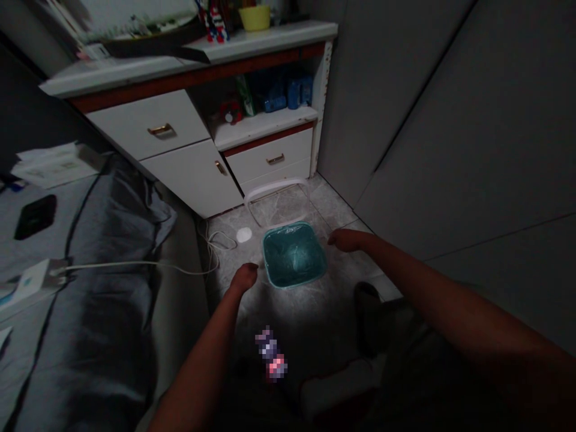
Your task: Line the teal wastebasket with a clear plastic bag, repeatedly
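Note:
A teal rectangular bin (294,255) stands on the tiled floor before me, with a shiny clear plastic liner visible inside. My left hand (245,276) is just left of its near-left side, the fingers curled closed. On the other side, my right hand (345,239) sits a little right of the rim, also closed. A small gap shows between each hand and the bin. Whatever the fingers pinch, if anything, is too small or dark to make out. Behind the bin rises a pale curved bar (276,185).
A white cabinet (180,180) with drawers stands ahead, and grey panels (450,132) rise on the right. A grey-covered bed (103,288) lies left, bearing a phone (36,216) and a power strip (33,285). A white cable (148,263) trails to the floor.

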